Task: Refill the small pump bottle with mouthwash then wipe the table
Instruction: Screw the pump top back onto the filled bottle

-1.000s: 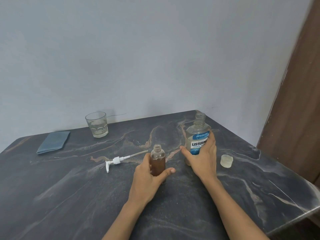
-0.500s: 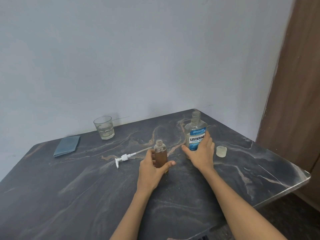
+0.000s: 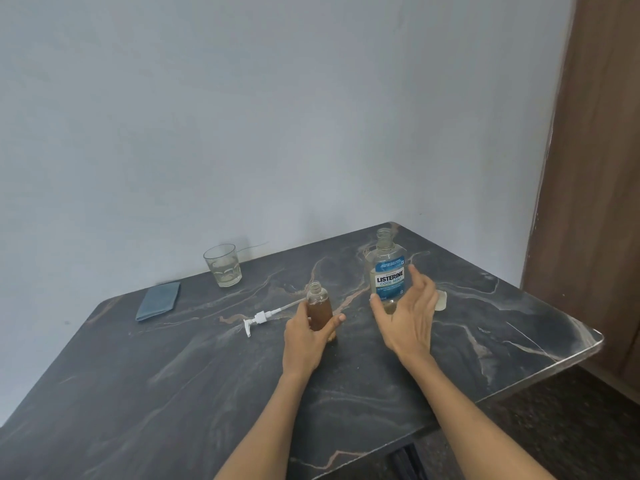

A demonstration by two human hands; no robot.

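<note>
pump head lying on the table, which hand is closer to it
Left. The left hand grips the small bottle just right of the pump head. The right hand is farther right, open beside the mouthwash bottle.

We seem to be in a plain room at home: a dark marbled desk (image 3: 173, 393) set into a bare pale wall (image 3: 277, 116) corner, brown wooden panelling (image 3: 595, 168) alongside, and a drinking glass (image 3: 222, 265) with household mouthwash (image 3: 388, 271).
</note>
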